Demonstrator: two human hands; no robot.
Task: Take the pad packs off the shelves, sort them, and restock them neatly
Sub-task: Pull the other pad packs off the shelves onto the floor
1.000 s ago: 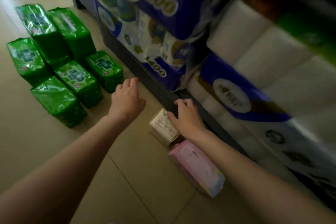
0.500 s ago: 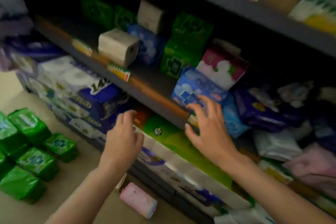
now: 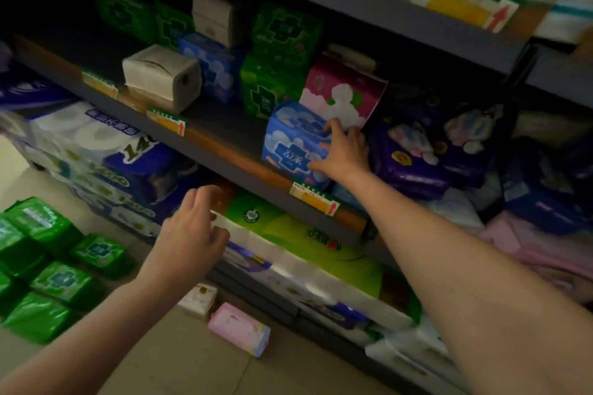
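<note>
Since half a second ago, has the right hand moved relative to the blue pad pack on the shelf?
Yes. The right hand has slid further onto the blue pad pack, towards the pink pack behind it; fingers and thumb now hold the blue pack's right side.

The right hand (image 3: 345,151) is reaching forward on an outstretched bare arm, fingers spread and gripping. The left hand (image 3: 192,228) is hovering lower, fingers loosely curled, holding nothing.
</note>
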